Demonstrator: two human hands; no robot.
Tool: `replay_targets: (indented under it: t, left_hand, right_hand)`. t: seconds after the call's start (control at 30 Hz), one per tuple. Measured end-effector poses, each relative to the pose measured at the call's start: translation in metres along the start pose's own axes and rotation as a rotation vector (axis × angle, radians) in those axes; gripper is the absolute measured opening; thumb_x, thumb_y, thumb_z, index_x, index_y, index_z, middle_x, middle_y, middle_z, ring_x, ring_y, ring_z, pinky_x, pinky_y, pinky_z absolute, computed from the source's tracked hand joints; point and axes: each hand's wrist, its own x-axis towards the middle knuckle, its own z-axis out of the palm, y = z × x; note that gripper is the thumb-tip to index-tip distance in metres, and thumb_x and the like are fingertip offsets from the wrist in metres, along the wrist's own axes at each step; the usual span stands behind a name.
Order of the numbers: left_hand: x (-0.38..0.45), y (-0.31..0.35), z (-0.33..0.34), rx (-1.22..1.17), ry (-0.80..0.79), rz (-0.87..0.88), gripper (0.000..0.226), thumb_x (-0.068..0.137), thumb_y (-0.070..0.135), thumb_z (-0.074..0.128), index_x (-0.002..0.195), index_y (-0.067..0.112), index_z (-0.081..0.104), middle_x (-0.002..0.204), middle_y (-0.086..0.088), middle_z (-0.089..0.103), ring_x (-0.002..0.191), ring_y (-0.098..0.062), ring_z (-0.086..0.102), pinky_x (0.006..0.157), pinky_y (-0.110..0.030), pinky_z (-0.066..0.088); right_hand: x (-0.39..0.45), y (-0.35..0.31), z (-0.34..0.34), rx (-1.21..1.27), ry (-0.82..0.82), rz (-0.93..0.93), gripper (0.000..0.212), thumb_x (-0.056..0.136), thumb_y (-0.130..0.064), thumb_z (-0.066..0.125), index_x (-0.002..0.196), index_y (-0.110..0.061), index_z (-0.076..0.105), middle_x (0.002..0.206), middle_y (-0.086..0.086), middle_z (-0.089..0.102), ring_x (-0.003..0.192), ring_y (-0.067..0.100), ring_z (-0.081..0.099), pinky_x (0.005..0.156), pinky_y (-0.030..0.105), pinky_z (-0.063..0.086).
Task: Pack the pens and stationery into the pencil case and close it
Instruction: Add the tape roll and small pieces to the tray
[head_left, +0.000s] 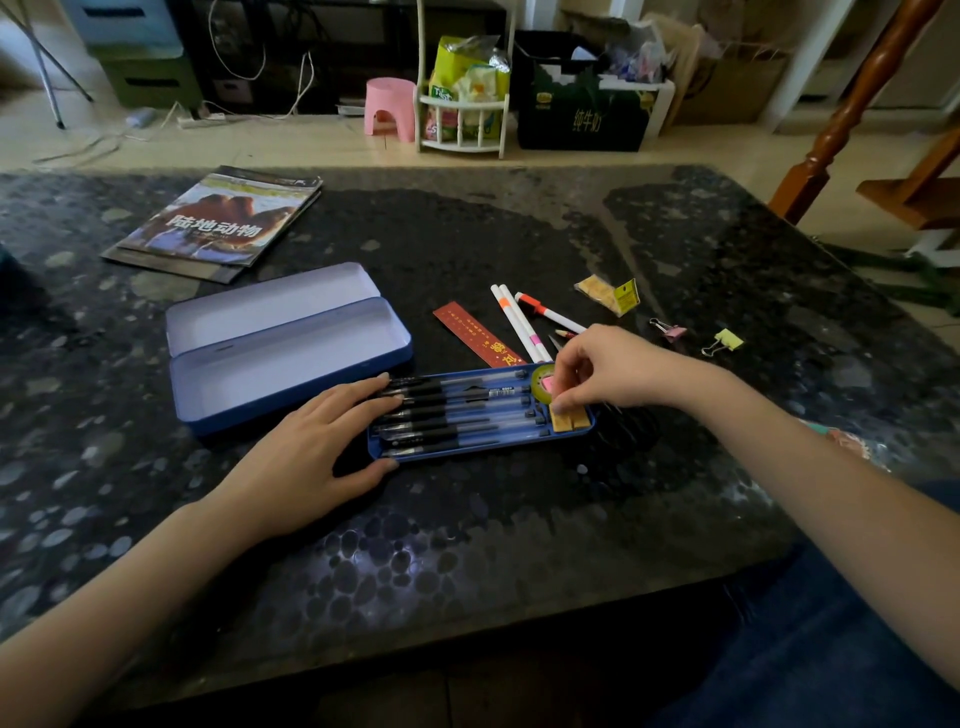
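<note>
**A:** Which step am I doing now, as you are seeing it?

**B:** You are filling the tray insert (480, 415), which is lying on the bench (519, 519) near its middle, just beside the open pencil case (288, 345). The black pens (457, 410) are already lying in a row inside the tray. Your left hand (322, 441) is resting flat on the tray's left end, fingers straight and a little apart, holding it steady.

**A:** And my right hand (602, 371)?

**B:** Its fingers are curling down over the tray's right end, where the tape roll (540, 387) and two tan erasers (570, 421) are sitting. The fingertips seem to be pinching a small pink piece (548, 384) at the tape roll, but I am not seeing it well enough to name it.

**A:** So I am judging the small items are going in now. What is waiting?

**B:** Toward the far right of the bench the red ruler (478, 335), the white pens (522, 325), a marker with a red cap (550, 313), a short pencil, a snack packet (608, 293) and two binder clips (696, 336) are all lying loose.

**A:** Then, I think, the next move is asking me to release this piece, reach for the long things behind the tray, and afterwards lift the whole tray into the case before closing the lid (270, 301).

**B:** I agree. The tray is nearly full, so placing must be careful.
</note>
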Motion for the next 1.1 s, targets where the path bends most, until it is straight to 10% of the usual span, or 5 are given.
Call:
replay_targets:
  t: [0.43, 1.1]
  left_hand:
    - [0.0, 0.002, -0.001, 0.0, -0.01, -0.009, 0.074, 0.076, 0.069, 0.033, 0.141, 0.034, 0.037, 0.147, 0.021, 0.024, 0.129, 0.006, 0.021, 0.107, -0.021, 0.02]
    - [0.0, 0.003, -0.003, -0.005, -0.019, -0.012, 0.073, 0.076, 0.069, 0.032, 0.141, 0.034, 0.037, 0.146, 0.023, 0.022, 0.128, 0.007, 0.019, 0.107, -0.02, 0.019]
  right_hand:
    - [-0.001, -0.002, 0.004, -0.081, -0.058, 0.028, 0.03, 0.074, -0.026, 0.08, 0.083, -0.024, 0.051, 0.073, -0.01, 0.048, 0.064, 0.006, 0.045, 0.057, 0.021, 0.036]
    - [-0.006, 0.002, -0.009, -0.188, -0.027, 0.041, 0.005, 0.08, -0.025, 0.075, 0.08, -0.026, 0.07, 0.071, -0.013, 0.051, 0.066, 0.001, 0.046, 0.055, 0.018, 0.032]
